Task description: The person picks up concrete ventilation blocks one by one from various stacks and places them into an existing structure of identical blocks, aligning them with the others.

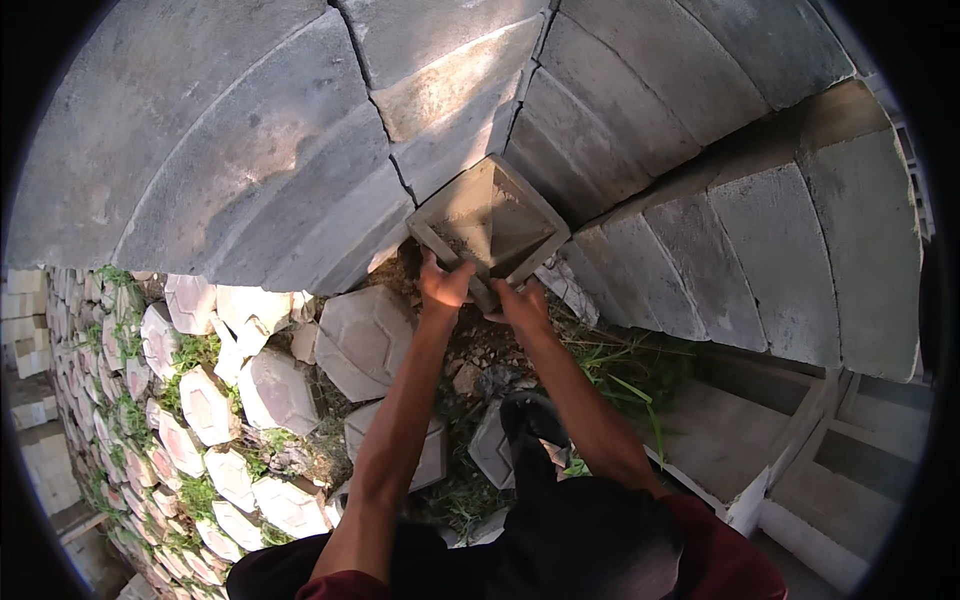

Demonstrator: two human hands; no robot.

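Note:
A square, hollow concrete box (533, 197) with a thick rim sits in the corner between the stacked grey concrete blocks, its open side facing me. My left hand (446, 284) is closed on the box's near left edge, thumb over the rim. Close beside it, my right hand (521, 304) grips the near corner, fingers wrapped round the edge. Sunlight falls across part of the box's inside, and the rest lies in shadow. The far fingers of both hands are partly hidden by the rim.
Tall stacks of concrete blocks rise at the left (250, 150) and right (750, 250). Hexagonal paving stones (365, 340) lie unevenly on the ground, with grass (625, 375) between and beside them. My shoe (530, 412) stands among rubble. More concrete frames (725, 430) lie at lower right.

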